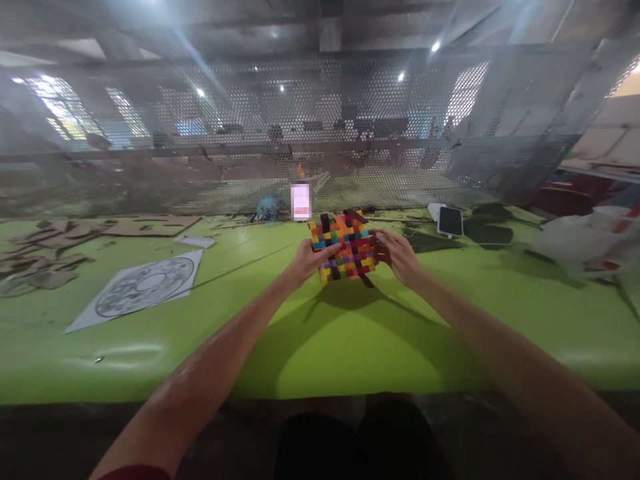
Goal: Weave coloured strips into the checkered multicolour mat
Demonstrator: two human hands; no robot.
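Observation:
A small block-like piece woven from multicoloured strips [353, 248] is held up above the green table, its checks yellow, orange, red, blue, purple and dark brown. Dark strip ends stick out at its top and lower right. My left hand [306, 261] grips its left side, thumb laid across the front face and the other fingers hidden behind. At the right edge, my right hand [395, 253] has its fingers bent and closed against the weave. Whether a single loose strip lies between those fingertips is too blurred to make out.
On the green table [240, 347], a printed sheet with a ring pattern [150, 285] and cardboard scraps [50, 237] lie left. A lit phone screen [301, 201] stands behind the weave. To the right are a white-framed tablet [450, 221], dark leaf-like pieces [487, 227] and a translucent plastic bag [590, 240]. Perforated mesh [330, 153] rises behind.

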